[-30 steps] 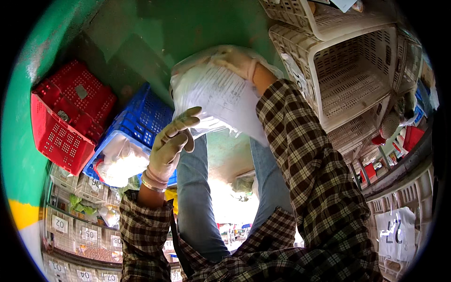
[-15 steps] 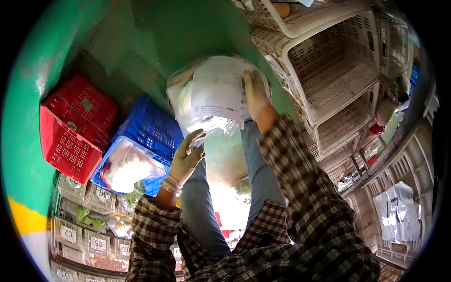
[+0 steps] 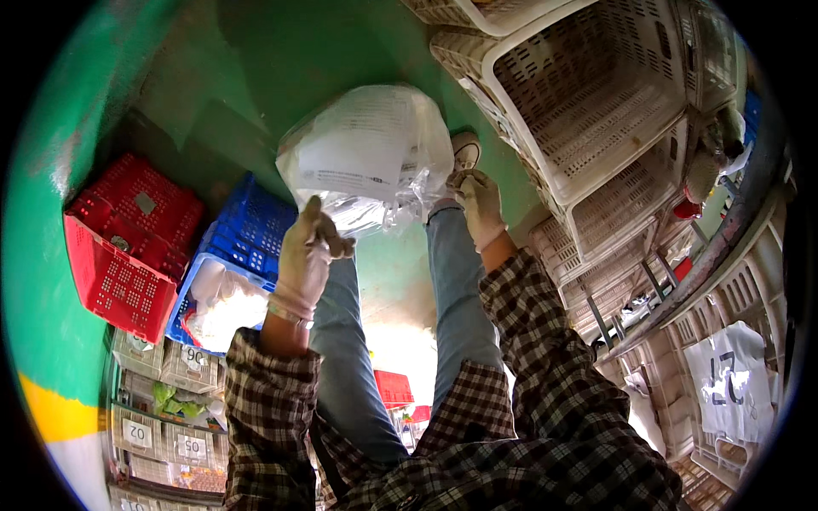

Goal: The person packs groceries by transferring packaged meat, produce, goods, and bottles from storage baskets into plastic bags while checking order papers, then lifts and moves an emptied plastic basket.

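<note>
Head view: your two pale-gloved hands are at the bag's near corners. Your left hand [image 3: 308, 251] has fingers half curled at the near-left corner; you cannot be confirmed as pinching film there. Your right hand [image 3: 479, 204] has fingers bunched together at the near-right corner; whether they clamp plastic cannot be told.

One clear plastic bag [image 3: 426, 145] lies just beyond, over the green floor [image 3: 256, 119]; floor contact is not determinable. One printed sheet [image 3: 354, 149] shows through its upper face. Judged handling: soft, slack, probably slippery under your gloves; weight unproven, paper liable to crease. Best hold: the crinkled film along the near edge, both corners together.

One shoe [image 3: 465, 152] is visible, just beside the bag's right edge. Count to your left: one blue crate [image 3: 247, 223], a white bundle [image 3: 223, 302] at its near opening, then one red crate [image 3: 123, 285]. To your right: at least three pale crates [image 3: 545, 183].
</note>
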`<state>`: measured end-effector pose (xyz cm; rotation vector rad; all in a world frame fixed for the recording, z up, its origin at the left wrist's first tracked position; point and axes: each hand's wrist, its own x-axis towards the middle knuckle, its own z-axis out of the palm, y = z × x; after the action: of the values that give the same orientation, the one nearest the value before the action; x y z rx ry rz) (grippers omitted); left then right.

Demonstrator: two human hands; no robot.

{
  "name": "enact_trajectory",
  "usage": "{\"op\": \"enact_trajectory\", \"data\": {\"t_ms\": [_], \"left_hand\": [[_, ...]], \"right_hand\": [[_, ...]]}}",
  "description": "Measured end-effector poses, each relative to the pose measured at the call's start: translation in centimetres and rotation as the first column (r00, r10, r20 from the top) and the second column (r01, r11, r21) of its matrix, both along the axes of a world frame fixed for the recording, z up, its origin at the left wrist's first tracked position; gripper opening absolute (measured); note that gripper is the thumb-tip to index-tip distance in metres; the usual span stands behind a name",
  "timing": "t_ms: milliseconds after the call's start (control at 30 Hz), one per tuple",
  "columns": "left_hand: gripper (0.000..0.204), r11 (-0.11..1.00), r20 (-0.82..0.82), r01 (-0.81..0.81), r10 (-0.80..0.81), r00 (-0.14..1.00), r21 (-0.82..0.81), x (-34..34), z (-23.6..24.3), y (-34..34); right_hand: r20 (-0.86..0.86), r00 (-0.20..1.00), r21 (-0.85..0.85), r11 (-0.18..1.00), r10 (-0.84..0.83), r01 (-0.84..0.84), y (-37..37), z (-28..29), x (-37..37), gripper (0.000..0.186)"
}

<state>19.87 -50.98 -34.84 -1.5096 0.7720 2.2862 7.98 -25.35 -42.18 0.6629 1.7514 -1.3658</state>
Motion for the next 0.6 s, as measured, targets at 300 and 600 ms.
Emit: {"op": "enact_trajectory", "data": {"t_ms": [300, 600], "left_hand": [[0.043, 0.985, 0.257, 0.171, -0.159, 0.953, -0.025, 0.0, 0.8, 1.9], [0.041, 0.769, 0.362, 0.638, -0.585, 0.726, -0.035, 1.7, -3.1, 4.4]], "right_hand": [[-0.116, 0.554, 0.394, 0.55, 0.824, -0.736, -4.3, -0.2, 2.2, 0.027], [-0.13, 0.991, -0.554, 0.825, 0.042, -0.108, -3.9, 4.7, -1.0, 0.016]]}}
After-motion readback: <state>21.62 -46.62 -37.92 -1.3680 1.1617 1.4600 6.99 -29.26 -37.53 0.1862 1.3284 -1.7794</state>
